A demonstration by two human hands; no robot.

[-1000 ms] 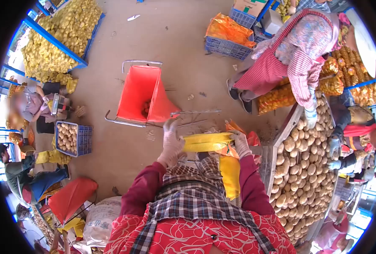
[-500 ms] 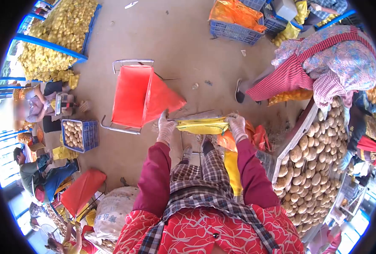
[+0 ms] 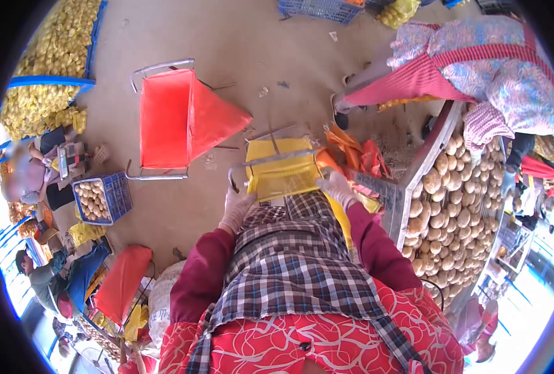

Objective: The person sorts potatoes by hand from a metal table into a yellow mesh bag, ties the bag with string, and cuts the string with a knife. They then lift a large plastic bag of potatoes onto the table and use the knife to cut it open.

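Potato yard | gloved left hand (image 3: 236, 209) and right hand (image 3: 337, 187) each closed on yellow mesh sack (image 3: 281, 171), stretched over metal frame (image 3: 270, 161) at 12 o'clock | light, limp netting; likely best held at rim corners.

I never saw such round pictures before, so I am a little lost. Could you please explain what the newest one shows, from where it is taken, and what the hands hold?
The picture comes from one camera worn on a person's head, looking down; the wide lens bends it round. At the bottom you see that person's checked apron and red sleeves. Both gloved hands, the left hand and the right hand, grip a yellow mesh sack pulled over a metal frame. To the right a table of potatoes stands, where another person bends over it. On the floor stand a red sack on a stand and a blue crate of potatoes.
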